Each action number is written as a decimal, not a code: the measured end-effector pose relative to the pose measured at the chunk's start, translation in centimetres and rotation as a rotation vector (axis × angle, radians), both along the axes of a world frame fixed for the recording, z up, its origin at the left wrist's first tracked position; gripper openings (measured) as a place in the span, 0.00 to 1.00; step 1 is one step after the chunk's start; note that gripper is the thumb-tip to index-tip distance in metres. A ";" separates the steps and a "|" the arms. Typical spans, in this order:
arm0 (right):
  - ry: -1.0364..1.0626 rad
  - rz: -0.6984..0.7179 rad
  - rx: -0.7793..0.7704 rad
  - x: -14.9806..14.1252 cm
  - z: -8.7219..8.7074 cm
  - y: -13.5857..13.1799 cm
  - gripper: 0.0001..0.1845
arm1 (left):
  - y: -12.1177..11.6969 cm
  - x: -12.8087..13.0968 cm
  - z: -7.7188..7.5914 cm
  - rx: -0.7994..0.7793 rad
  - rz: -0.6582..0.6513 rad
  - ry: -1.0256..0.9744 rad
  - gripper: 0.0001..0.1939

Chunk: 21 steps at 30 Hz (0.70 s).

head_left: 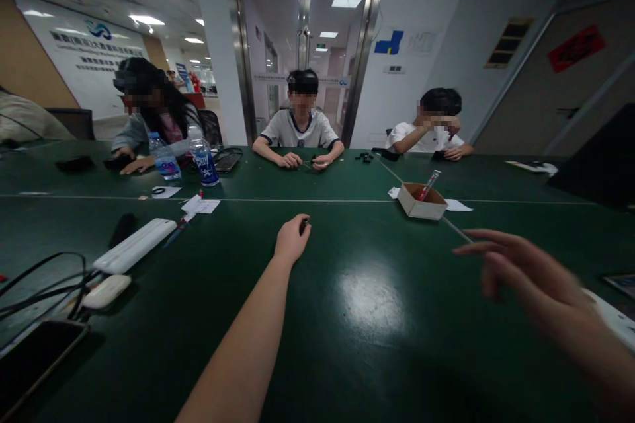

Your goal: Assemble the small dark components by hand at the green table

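My left hand [292, 239] is closed over the middle of the dark green table [327, 344]. Its fingers wrap round a small dark object [303, 225]; most of it is hidden, so its kind does not show. On the right, my right hand [528, 281] is raised over the table, slightly blurred. Its index finger stretches left while the lower fingers bend, and nothing shows between them. Beyond its fingertips stands a small open cardboard box [421, 210] with a clear tube with red in it [429, 185] leaning inside.
At left lie a white power strip [135, 246], a white rounded device [106, 292], black cables [44, 264] and a phone [37, 360]. Two water bottles [203, 162] and paper slips [201, 205] stand or lie farther back. Several people sit across the table; one person's hands [307, 160] hold something thin.
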State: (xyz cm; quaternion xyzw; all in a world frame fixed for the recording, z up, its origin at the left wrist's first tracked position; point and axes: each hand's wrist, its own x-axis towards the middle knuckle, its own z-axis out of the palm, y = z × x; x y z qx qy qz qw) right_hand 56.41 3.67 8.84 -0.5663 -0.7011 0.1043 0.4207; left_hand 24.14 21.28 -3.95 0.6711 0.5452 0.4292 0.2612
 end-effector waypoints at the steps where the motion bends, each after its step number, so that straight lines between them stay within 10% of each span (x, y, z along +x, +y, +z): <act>1: 0.076 0.122 -0.098 -1.4 -0.3 1.9 0.20 | 0.0 0.0 -0.5 -0.024 -0.018 -0.048 0.15; 6: 0.395 0.398 -0.597 -11.0 -4.8 12.9 0.17 | 0.8 -0.1 -1.4 -0.043 -0.150 -0.379 0.15; 11: 0.820 0.369 -0.644 -19.2 -11.2 18.0 0.15 | 1.8 -0.3 -1.5 -0.042 -0.109 -0.698 0.17; 21: 0.799 0.423 -0.378 -16.8 -14.4 18.6 0.16 | 1.2 -0.4 -1.2 -0.132 -0.183 -0.595 0.15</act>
